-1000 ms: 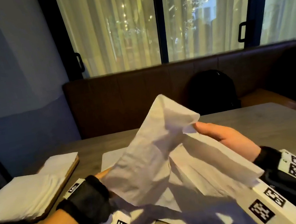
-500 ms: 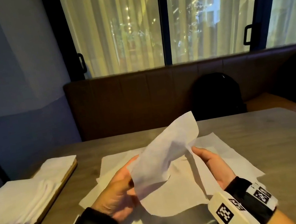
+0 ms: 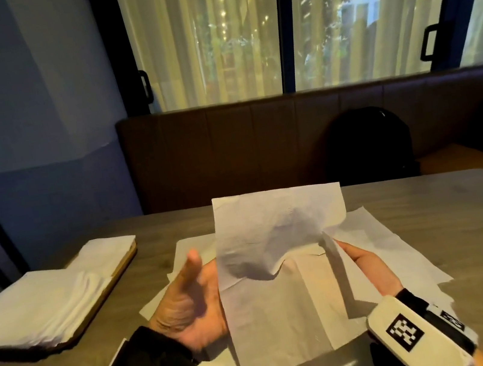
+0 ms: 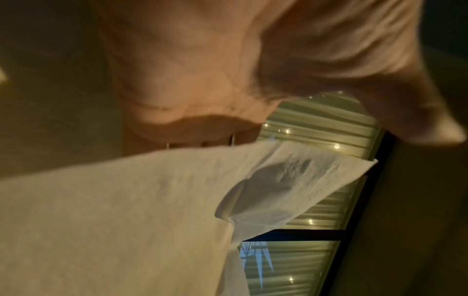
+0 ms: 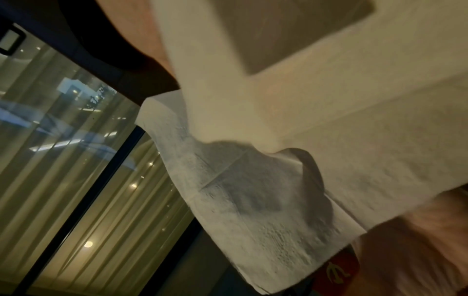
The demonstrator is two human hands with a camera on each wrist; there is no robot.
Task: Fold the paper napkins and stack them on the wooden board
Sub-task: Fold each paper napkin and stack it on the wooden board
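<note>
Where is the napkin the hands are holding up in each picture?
Head: the held napkin stands in the middle, between the left hand and the right hand.
Left wrist: it fills the lower left, under the hand.
Right wrist: it hangs across the middle and right.
Shared landmark: the curtained window.

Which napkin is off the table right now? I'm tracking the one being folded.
The napkin held up between the left hand and right hand; the loose napkins lie flat on the table, the folded stack on the board.
</note>
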